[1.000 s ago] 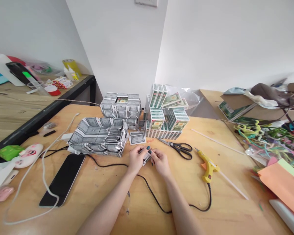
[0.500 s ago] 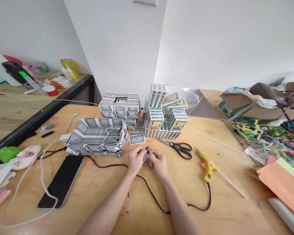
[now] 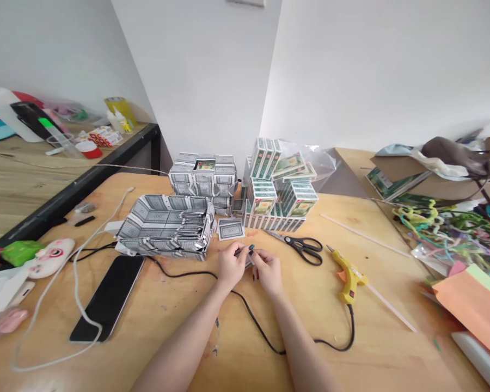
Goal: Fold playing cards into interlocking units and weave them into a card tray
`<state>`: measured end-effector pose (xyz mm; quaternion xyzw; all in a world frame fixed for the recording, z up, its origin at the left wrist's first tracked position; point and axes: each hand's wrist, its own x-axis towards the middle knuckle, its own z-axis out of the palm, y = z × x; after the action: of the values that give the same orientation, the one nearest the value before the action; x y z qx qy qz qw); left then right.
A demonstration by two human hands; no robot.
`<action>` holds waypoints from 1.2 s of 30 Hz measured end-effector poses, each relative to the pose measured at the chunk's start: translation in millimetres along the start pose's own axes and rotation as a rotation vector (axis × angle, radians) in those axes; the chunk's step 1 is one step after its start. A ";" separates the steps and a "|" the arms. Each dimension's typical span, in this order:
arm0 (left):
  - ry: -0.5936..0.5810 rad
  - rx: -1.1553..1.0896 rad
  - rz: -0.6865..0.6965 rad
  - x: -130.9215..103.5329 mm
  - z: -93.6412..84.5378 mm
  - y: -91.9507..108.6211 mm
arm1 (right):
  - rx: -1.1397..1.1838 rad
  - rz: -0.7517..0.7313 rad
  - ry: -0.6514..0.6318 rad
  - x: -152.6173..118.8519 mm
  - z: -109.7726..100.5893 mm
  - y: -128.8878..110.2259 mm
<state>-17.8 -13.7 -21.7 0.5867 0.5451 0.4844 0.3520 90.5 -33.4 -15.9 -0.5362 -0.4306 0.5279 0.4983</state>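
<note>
My left hand (image 3: 231, 265) and my right hand (image 3: 267, 272) meet over the middle of the table, both closed. Their fingertips pinch what looks like a playing card (image 3: 249, 264), mostly covered by the fingers. Just beyond them a patterned grey-and-white playing card (image 3: 231, 229) lies flat. To the left stands an open box shape made of folded playing cards (image 3: 151, 218), with a row of folded cards inside its right end. Behind it is a larger folded-card block (image 3: 204, 179).
Boxed card decks (image 3: 263, 198) are stacked at the back. Black-handled scissors (image 3: 304, 247) and a yellow glue gun (image 3: 350, 280) lie to the right; the gun's black cord (image 3: 255, 321) runs beneath my forearms. A phone (image 3: 108, 299) and white cable (image 3: 77, 294) lie left.
The view has shifted slightly, so the whole scene sits a little further right. My fingers have moved slightly around the card, and less of it shows between them.
</note>
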 end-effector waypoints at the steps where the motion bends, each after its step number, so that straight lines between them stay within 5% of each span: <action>1: 0.001 0.010 0.006 0.1 0.1 0.3 | -0.001 0.001 0.011 -0.5 0.9 0.1; 14: 0.046 -0.117 -0.140 8.1 2.3 -6.0 | 0.021 -0.008 -0.062 1.3 -0.7 -0.4; 36: -0.005 -0.050 -0.121 3.8 -4.1 -11.1 | 0.063 -0.069 -0.109 -0.8 -0.4 12.6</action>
<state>-25.3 -8.6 -30.3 0.5452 0.5664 0.4741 0.3965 90.0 -35.8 -28.2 -0.4755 -0.4584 0.5522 0.5087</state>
